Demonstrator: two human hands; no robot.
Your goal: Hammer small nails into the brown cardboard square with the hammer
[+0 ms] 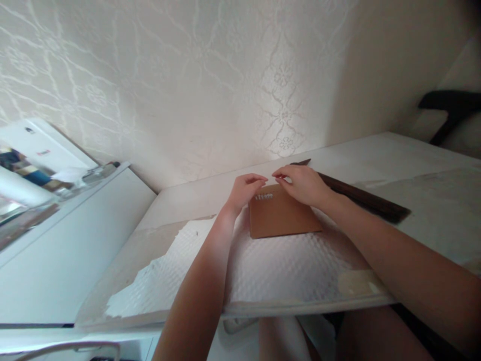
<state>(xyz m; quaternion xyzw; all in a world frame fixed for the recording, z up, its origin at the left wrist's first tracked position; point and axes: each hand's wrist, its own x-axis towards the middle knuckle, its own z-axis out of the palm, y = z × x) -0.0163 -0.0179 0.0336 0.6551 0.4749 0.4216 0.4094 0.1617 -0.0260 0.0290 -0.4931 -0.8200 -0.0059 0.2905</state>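
Observation:
A small brown cardboard card (280, 216) lies flat on a white textured sheet (263, 271) on the table. A short row of tiny pale pieces (263, 196) sits near the card's far edge. My left hand (244, 192) hovers at the card's far left corner, fingers curled into a pinch. My right hand (302, 184) rests over the card's far right corner, fingers also pinched toward the left hand. The fingertips of both hands nearly meet above the card. What they pinch is too small to make out.
A long dark brown strip (361, 196) lies on the table behind my right hand. The table (432, 200) stands against a patterned wall. A white appliance (75, 235) stands to the left, and a dark chair part (451, 108) shows at the far right.

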